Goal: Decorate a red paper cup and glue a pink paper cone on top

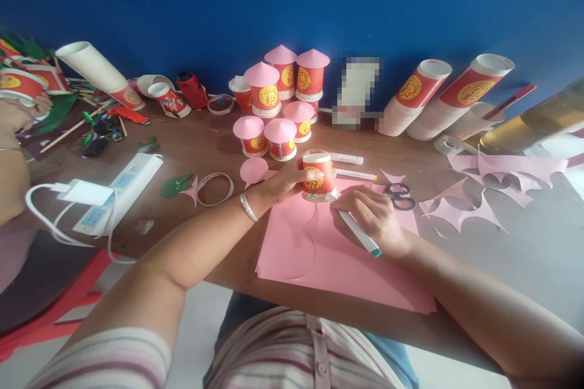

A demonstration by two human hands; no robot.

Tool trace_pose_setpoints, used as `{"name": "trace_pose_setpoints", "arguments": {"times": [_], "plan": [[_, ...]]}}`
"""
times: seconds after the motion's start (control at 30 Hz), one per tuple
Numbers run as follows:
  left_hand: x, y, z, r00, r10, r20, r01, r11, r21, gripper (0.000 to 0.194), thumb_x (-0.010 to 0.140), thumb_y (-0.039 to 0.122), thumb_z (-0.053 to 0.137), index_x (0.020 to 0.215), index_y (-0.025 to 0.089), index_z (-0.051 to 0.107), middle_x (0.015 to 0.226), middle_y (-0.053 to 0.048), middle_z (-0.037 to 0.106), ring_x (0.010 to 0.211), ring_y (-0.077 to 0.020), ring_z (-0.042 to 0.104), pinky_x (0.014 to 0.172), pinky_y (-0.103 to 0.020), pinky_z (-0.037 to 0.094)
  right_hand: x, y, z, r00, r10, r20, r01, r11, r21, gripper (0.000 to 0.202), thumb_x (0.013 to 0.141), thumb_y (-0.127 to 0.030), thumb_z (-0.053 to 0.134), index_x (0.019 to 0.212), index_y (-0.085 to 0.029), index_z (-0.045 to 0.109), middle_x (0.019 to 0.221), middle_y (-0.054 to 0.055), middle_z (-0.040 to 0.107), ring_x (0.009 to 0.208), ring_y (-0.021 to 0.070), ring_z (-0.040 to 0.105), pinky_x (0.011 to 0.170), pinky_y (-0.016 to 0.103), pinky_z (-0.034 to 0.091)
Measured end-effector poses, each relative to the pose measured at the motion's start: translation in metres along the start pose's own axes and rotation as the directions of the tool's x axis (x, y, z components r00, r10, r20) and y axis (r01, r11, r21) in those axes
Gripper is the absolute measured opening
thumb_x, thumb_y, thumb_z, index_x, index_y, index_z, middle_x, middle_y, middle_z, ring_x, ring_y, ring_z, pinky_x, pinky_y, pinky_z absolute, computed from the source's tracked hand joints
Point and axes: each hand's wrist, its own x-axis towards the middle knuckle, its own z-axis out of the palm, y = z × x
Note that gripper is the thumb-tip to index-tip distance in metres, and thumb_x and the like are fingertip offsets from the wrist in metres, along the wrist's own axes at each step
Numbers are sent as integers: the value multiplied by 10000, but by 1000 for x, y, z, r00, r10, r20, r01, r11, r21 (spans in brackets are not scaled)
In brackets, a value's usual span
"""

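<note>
Paper cup point(320, 185) held in front, over the pink paper point(292, 234), with a white band point(314, 197) at the lower edge. With the left hand point(291, 181), gripped the cup from its side, thumb across the front and fingers wrapped behind; on its right, pinched a slanting marker point(358, 234) in the right hand point(378, 217), pointed at the band. Called for a firm left hold without denting the wall, small turns of the cup rather than long sweeps of the marker, and a light, even touch to avoid smearing. Saw, at far left, only part of another person's hand point(42, 103). Lost sight of the left fingertips behind the cup; at the marker's tip, could not tell touching from just short of touching. Farther right, made out little in a pixelated patch point(358, 94), found the scissors' point(401, 196) handles but not the blades, and saw an amber container point(531, 121) cut off by the edge.
</note>
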Motion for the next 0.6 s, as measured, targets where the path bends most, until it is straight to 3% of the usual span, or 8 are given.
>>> {"name": "trace_pose_setpoints", "arguments": {"times": [0.13,0.33,0.6], "plan": [[-1,0,0,999,-25,-36,26,1000,17,393,825,403,798,1137,194,680,945,-66,689,947,-245,662,804,-354,537,0,1,0,1000,14,-14,-14,1000,-6,300,866,29,636,993,-238,588,727,-41,668,642,149,670,641,296,553],[1,-2,-2,999,26,-29,-26,1000,7,316,795,397,828,903,206,601,846,-18,571,783,-171,543,693,-313,482,-1,1,0,1000,28,14,-28,1000,-4,295,866,35,628,986,-233,597,727,-34,668,627,147,651,631,295,547],[1,2,3,1000,4,18,-3,999,-54,340,805,360,817,1049,198,643,831,-4,557,771,-154,498,691,-290,446,0,-2,-1,1000,-14,-10,14,1000,15,306,855,44,642,982,-231,593,720,-42,662,648,150,673,650,300,567]]}}
